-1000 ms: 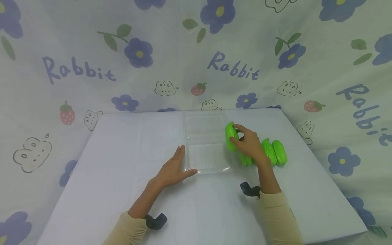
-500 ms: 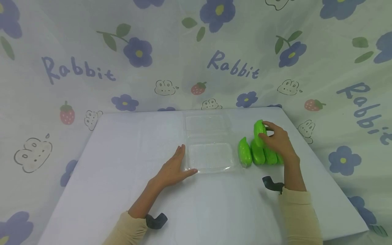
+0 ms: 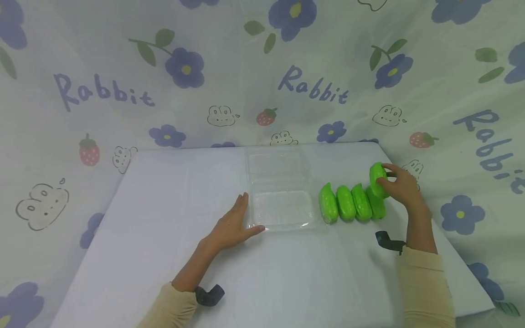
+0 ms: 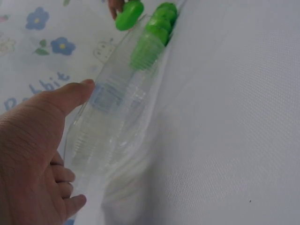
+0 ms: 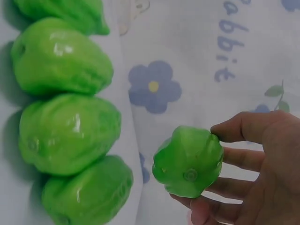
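Note:
My right hand point(image 3: 404, 186) pinches a green ribbed gourd point(image 3: 375, 175) between thumb and fingertips, held above the right end of a row. In the right wrist view the held gourd point(image 5: 188, 164) shows its lobed end, apart from the others. Several like gourds point(image 3: 346, 203) lie side by side on the table. A clear plastic box point(image 3: 283, 210) with two shallow halves lies unfolded left of the row. My left hand point(image 3: 230, 229) touches its near left corner, thumb and fingers extended. In the left wrist view the thumb lies against the box's edge point(image 4: 105, 101).
A white cloth covers the table point(image 3: 164, 205). Behind it and at the sides hangs a printed curtain point(image 3: 246, 82) with flowers and rabbits. Dark wrist mounts point(image 3: 210, 296) stick out from both sleeves.
My right hand has carried the held gourd rightward, from beside the box, across the row to its right end. My left hand and the box have stayed in place.

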`<action>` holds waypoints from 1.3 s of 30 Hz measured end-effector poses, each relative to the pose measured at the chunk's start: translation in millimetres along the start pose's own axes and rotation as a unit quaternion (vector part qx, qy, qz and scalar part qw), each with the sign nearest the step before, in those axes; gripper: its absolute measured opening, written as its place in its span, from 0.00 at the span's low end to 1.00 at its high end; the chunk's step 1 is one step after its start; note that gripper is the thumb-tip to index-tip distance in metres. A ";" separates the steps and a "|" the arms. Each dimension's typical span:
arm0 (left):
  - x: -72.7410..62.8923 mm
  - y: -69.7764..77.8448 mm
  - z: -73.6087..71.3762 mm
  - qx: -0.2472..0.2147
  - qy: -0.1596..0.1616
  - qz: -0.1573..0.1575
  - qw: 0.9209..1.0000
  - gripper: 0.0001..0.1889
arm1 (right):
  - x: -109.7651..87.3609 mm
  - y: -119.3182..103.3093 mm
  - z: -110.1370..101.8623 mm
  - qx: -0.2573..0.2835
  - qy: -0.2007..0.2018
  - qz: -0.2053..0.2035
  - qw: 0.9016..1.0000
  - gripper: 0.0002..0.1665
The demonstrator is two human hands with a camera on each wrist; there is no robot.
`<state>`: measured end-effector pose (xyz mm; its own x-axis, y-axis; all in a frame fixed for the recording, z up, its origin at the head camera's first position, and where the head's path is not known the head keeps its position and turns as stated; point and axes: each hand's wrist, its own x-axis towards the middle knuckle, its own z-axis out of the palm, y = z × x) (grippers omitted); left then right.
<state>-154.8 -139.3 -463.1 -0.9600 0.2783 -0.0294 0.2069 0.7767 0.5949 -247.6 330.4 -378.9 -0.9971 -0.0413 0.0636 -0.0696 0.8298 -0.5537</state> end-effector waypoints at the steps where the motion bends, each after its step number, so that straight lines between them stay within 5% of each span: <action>1: -0.1 0.1 0.1 0.000 0.000 -0.001 1.000 0.61 | -0.4 3.7 -1.6 -0.006 0.000 0.007 1.000 0.36; 9: -1.5 0.1 0.2 0.001 0.000 -0.003 1.000 0.61 | -6.9 28.0 -7.0 -0.038 -0.016 0.065 0.997 0.38; 23: -3.3 -1.2 0.7 0.003 -0.003 -0.004 1.000 0.62 | -10.9 52.2 5.0 -0.093 -0.077 0.081 0.989 0.38; 39: -3.5 0.7 -1.3 0.009 0.001 0.003 1.000 0.61 | -19.3 55.1 15.5 -0.073 -0.091 0.090 0.989 0.39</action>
<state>-151.6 -140.5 -461.6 -0.9593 0.2814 -0.0239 0.2157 0.7848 0.5809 -232.7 368.3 -423.5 -0.9829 0.0262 -0.1822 0.1012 0.9037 -0.4161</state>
